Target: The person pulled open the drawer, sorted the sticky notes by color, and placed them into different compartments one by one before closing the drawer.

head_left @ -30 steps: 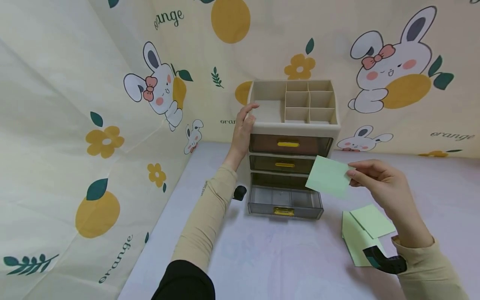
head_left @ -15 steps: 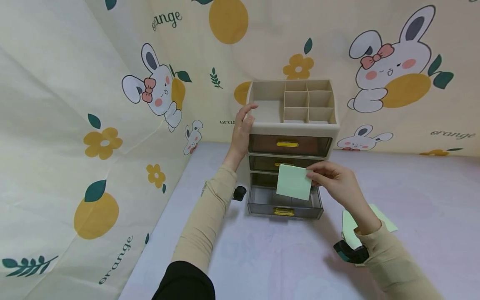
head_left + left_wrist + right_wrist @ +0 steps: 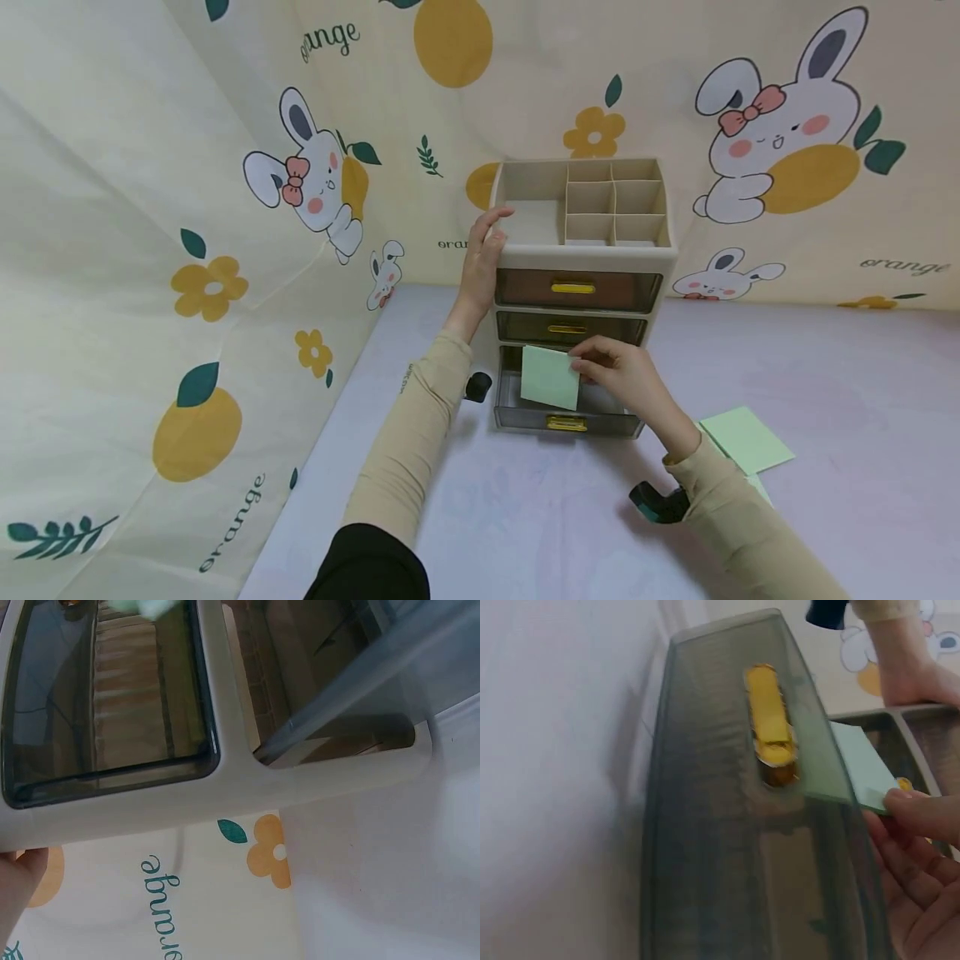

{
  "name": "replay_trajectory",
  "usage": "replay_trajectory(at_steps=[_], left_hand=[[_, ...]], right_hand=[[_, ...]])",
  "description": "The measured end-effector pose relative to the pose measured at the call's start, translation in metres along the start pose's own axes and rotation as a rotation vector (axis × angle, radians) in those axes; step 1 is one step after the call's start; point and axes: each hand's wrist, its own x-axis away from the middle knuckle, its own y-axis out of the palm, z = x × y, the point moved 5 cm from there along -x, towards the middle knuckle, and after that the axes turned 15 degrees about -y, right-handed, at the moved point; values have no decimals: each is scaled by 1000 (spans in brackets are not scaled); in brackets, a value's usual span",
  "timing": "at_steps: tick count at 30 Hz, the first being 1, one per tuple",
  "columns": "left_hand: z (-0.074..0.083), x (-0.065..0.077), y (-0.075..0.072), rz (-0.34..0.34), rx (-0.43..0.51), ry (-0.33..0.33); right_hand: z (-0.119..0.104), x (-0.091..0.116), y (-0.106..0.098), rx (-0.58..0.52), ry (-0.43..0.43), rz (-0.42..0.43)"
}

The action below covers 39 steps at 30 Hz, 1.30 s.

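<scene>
A cream desk organizer (image 3: 587,260) with drawers stands on the table, its bottom drawer (image 3: 567,422) of clear grey plastic pulled out. My left hand (image 3: 480,275) grips the organizer's upper left side, fingers over the rim. My right hand (image 3: 621,375) pinches a pale green sticky note pad (image 3: 550,379) by its right edge, thumb against fingers. In the head view the pad is over the open drawer. The right wrist view shows the pad (image 3: 866,769) just behind the drawer front, partly seen through the plastic. Much of the drawer's inside is hidden by the pad and hand.
More green sticky notes (image 3: 750,440) lie on the table at right, partly behind the right sleeve. The organizer's top tray (image 3: 528,221) has several compartments. Two upper drawers (image 3: 525,287) are closed. A patterned cloth (image 3: 330,283) hangs behind and at left.
My right hand has carried the sticky note pad left and slightly down, from beside the organizer to over the open bottom drawer. My left hand has stayed on the organizer.
</scene>
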Motion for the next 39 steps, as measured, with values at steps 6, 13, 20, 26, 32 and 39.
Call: replay_trajectory(at_steps=[6, 13, 20, 26, 32, 39], left_hand=[[-1, 1, 0, 2, -1, 1], [1, 1, -2, -15, 8, 5], [26, 17, -4, -20, 13, 7], [37, 26, -4, -21, 4, -4], [31, 18, -2, -32, 11, 11], [3, 2, -1, -15, 11, 22]], right_hand=[[8, -1, 19, 1, 30, -95], [19, 0, 31, -38, 79, -133], [23, 0, 36, -61, 135, -179], [24, 3, 35, -106, 176, -181], [23, 4, 35, -141, 228, -171], [22, 7, 41, -201, 254, -176]])
